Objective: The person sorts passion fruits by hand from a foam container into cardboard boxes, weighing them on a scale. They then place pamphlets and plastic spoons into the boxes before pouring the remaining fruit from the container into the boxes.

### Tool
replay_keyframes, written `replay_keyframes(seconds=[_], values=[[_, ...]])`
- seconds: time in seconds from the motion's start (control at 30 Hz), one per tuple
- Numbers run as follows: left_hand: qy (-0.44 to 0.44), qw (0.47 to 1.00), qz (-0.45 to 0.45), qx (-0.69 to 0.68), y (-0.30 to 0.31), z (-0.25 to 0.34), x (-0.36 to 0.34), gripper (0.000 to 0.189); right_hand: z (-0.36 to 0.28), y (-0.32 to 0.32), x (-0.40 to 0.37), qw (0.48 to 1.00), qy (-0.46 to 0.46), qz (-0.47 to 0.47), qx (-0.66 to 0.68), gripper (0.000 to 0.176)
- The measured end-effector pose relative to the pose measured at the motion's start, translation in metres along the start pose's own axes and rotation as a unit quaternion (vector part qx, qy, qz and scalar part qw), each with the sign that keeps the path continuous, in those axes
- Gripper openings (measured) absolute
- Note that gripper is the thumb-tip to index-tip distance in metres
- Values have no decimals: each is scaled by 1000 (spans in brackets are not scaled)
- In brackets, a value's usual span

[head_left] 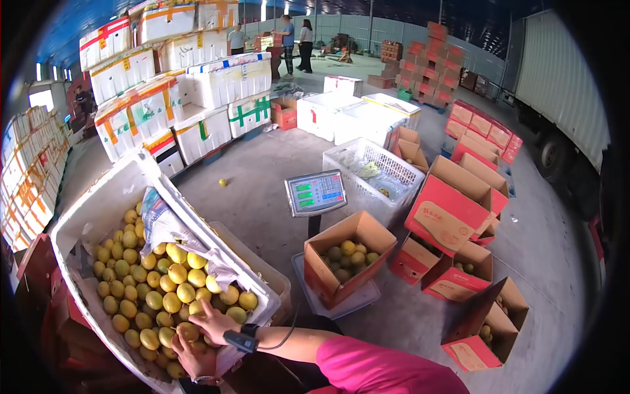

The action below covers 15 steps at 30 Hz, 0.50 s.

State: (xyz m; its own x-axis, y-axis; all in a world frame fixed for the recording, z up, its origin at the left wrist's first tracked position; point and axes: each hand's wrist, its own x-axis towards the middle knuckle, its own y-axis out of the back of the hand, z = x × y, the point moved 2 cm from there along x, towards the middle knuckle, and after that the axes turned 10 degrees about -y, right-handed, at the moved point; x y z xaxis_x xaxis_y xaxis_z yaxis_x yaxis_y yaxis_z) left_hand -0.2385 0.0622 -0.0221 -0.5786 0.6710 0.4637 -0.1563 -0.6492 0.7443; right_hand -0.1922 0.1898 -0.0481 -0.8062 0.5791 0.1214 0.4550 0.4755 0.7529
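Note:
A long white foam box (172, 197) at the left is heaped with yellow-green passion fruits (172, 302). Both hands reach into its near end. My left hand (197, 361), with a band at the wrist, has its fingers curled on a passion fruit (189, 331). Just above it lies my right hand (216, 323), its fingers spread over the fruits and touching them. A dark device is strapped to the right wrist, below a pink sleeve. Crumpled printed paper (164, 220) covers part of the heap. The undersides of both hands are hidden.
An open carton (348, 289) holding fruits stands on a scale platform (367, 301), behind which rises the display (315, 193). More red cartons (449, 207) crowd the right. A white crate (371, 190) and stacked foam boxes (226, 82) stand farther back. One fruit (222, 182) lies on the floor.

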Motion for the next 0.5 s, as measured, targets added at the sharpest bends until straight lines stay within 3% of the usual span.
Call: replay_keyframes(seconds=[0.07, 0.13, 0.17, 0.23, 0.37, 0.4, 0.43, 0.47, 0.5], values=[[-24, 997, 0, 77, -1, -5, 0, 81, 9, 8, 13, 999, 11, -26, -22, 50], [35, 998, -20, 44, 0, -3, -2, 82, 2, 11, 22, 998, 51, -22, -40, 41], [59, 997, -38, 27, 3, 0, 0, 82, -1, 13, 31, 997, 37, -62, 16, 44], [24, 999, -23, 39, 8, 4, 0, 83, -10, 22, 27, 995, 26, -37, 86, 51], [28, 998, -29, 42, 10, 7, -3, 86, 3, 130, -42, 953, 139, 220, 153, 51], [37, 998, -28, 41, 11, 8, -2, 86, 7, 182, -73, 927, 137, 340, 80, 48], [45, 998, -28, 41, 9, 8, -2, 87, 28, 219, -89, 904, 162, 394, 42, 42], [36, 998, -20, 52, 7, 6, -3, 87, 59, 230, -111, 927, -3, 374, 7, 39], [35, 998, -24, 53, 6, 6, -3, 87, 85, 258, -132, 930, -93, 346, -82, 39]])
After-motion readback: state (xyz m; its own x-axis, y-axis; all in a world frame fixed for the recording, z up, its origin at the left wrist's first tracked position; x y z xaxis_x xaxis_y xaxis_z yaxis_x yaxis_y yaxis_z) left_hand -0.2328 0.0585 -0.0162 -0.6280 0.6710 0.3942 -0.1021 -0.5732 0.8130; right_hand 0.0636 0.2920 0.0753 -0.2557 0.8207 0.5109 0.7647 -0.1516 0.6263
